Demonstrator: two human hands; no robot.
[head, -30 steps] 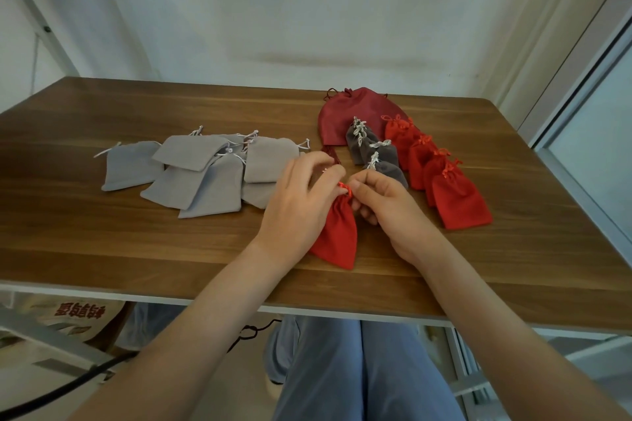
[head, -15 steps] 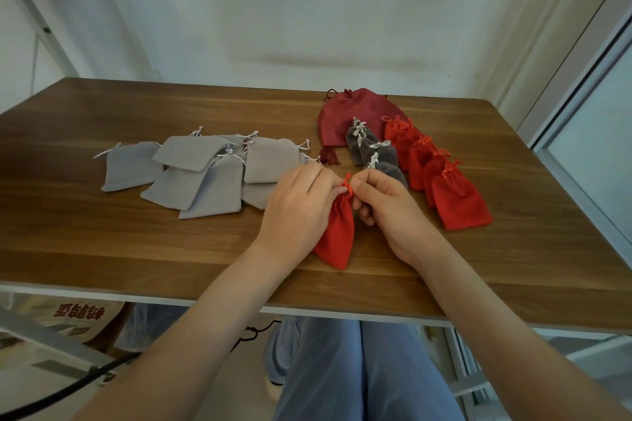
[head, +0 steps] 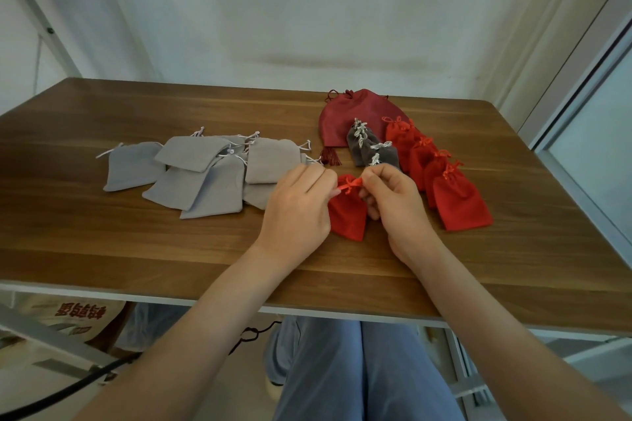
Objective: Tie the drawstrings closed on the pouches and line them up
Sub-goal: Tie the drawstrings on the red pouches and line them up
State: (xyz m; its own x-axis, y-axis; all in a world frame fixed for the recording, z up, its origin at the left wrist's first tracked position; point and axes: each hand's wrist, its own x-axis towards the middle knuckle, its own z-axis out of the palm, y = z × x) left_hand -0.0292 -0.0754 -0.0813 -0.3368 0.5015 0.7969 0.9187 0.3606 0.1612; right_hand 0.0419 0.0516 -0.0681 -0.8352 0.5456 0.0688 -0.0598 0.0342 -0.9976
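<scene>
- Pinches the cord (head: 349, 184) of the red pouch (head: 346, 214) on the table (head: 102, 249) with left hand (head: 297, 212) and right hand (head: 398, 207), fingers curled on it.
- Apparently tied and lined up at right: red row (head: 460, 203), dark row (head: 371, 151).
- Left to tie: grey pile (head: 205, 178) at left, cords loose.

Reaching in bare-armed from the lower left and lower right of the frame, meeting mid-frame with the left hand (head: 297, 208) and right hand (head: 398, 207) backs-up and close together, fingers curled, pinching opposite ends of a red drawstring (head: 349, 184).
</scene>
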